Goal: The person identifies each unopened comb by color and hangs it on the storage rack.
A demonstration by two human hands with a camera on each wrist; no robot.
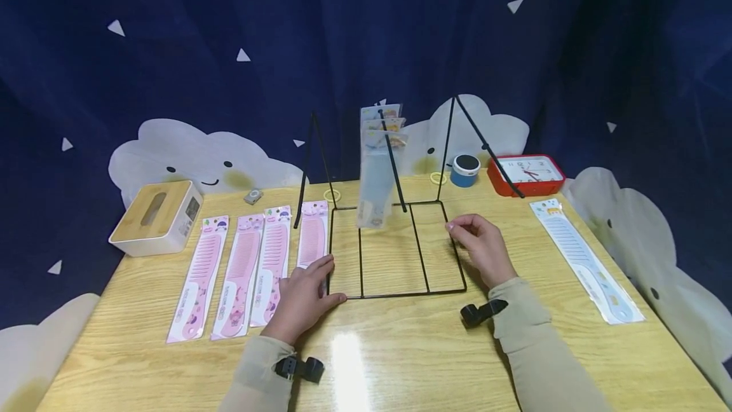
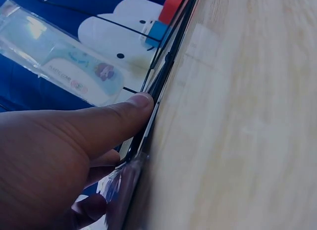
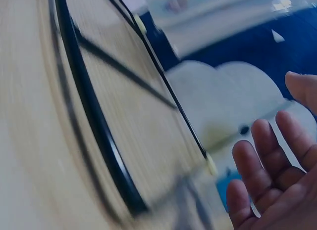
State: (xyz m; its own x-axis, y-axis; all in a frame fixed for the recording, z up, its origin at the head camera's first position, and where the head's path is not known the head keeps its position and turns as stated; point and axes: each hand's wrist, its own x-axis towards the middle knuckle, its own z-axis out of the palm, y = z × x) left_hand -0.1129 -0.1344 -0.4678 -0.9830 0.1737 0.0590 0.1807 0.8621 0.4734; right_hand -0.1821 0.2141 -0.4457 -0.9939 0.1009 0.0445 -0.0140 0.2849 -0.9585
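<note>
A black wire display rack [image 1: 394, 295] stands on the table, its long arms sloping toward me. Several blue packaged combs [image 1: 374, 177] hang one before another at its middle arm. My left hand [image 1: 303, 297] rests at the rack's front left corner. In the left wrist view its thumb [image 2: 131, 105] touches the base wire, while the other fingers are partly hidden. Over the right side of the base hovers my right hand [image 1: 483, 243]. The right wrist view shows that hand's fingers [image 3: 265, 151] loosely bent, with nothing between them.
Several pink packaged combs [image 1: 240, 272] lie left of the rack. One blue packaged comb [image 1: 583, 259] lies at the far right. Along the back stand a tissue box [image 1: 157, 215], a small blue speaker [image 1: 465, 173] and a red clock [image 1: 528, 173]. A small grey gadget [image 1: 253, 196] lies nearby.
</note>
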